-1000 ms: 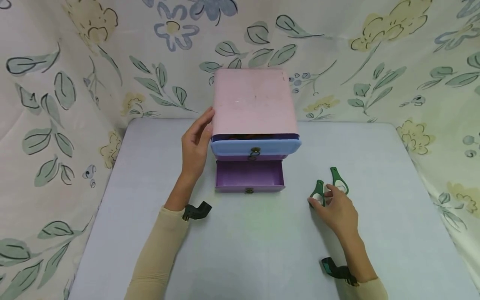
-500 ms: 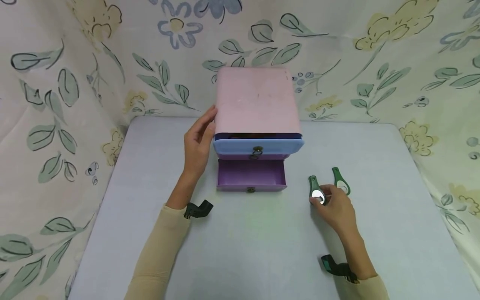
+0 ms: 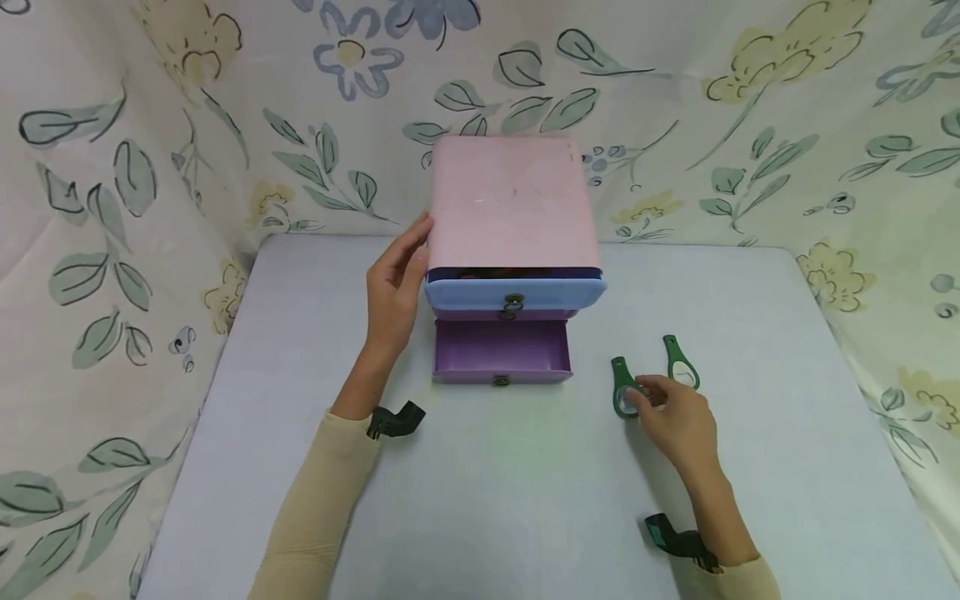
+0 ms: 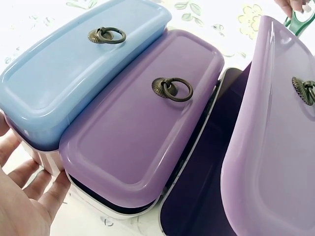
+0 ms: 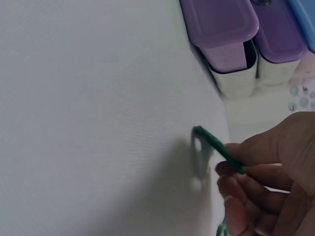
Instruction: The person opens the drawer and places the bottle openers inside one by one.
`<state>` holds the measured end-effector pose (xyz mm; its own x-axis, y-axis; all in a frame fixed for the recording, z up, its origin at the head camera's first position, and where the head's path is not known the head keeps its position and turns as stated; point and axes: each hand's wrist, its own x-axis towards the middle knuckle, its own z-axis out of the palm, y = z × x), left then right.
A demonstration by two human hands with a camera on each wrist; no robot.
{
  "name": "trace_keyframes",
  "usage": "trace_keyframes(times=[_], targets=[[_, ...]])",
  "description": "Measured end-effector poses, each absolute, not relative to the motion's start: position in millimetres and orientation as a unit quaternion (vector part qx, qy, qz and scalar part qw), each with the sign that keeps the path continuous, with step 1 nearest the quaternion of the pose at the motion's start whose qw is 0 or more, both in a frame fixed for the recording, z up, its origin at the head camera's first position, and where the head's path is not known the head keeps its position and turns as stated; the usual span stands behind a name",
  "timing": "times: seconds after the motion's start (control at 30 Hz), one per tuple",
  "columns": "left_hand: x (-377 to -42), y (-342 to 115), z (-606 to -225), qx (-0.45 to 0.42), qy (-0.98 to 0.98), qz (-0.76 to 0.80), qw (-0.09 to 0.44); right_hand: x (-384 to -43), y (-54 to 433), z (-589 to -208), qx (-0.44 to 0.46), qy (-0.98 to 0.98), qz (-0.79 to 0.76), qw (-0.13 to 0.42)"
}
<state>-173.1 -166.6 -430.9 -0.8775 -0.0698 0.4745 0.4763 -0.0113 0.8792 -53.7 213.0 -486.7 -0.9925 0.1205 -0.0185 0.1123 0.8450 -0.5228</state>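
Note:
My left hand [image 3: 393, 292] rests with extended fingers against the left side of a pink-topped drawer box [image 3: 516, 204]. In the left wrist view its fingertips touch the casing beside the blue drawer [image 4: 83, 59] and the middle purple drawer [image 4: 128, 128]. The bottom purple drawer [image 3: 501, 377] is pulled out, with nothing visible inside. My right hand [image 3: 681, 421] pinches a small green magnifying glass [image 3: 620, 375] between thumb and fingers at its lens end, its handle pointing away from me. In the right wrist view the magnifying glass appears edge-on, close over the table.
A second green magnifying glass [image 3: 673, 354] lies on the table just beyond my right hand. The white table [image 3: 480, 500] meets a floral cloth [image 3: 322, 108] at the back and sides. The blue top drawer stands slightly out.
The magnifying glass in my right hand has tilted and shifted slightly left, its handle now leaning left. My left hand and the drawer box keep their places.

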Motion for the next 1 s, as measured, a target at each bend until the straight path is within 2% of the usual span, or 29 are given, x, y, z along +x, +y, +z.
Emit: trace_keyframes(times=[0.17, 0.27, 0.67, 1.0], targets=[[-172.7, -167.2, -431.4, -0.149, -0.676, -0.694, 0.199, -54.7, 214.1, -478.5, -0.047, -0.962, 0.268, -0.033], [-172.9, -166.8, -431.5, -0.151, -0.674, -0.696, 0.198, -55.1, 214.4, -475.3, -0.045, -0.960, 0.274, -0.035], [-174.6, -166.8, -433.0, -0.156, -0.669, -0.699, 0.196, -59.2, 213.9, -469.1, -0.017, -0.948, 0.311, 0.056], [-174.4, -167.1, -433.5, -0.155, -0.672, -0.696, 0.200, -62.2, 207.5, -461.4, -0.009, -0.941, 0.331, 0.063]])
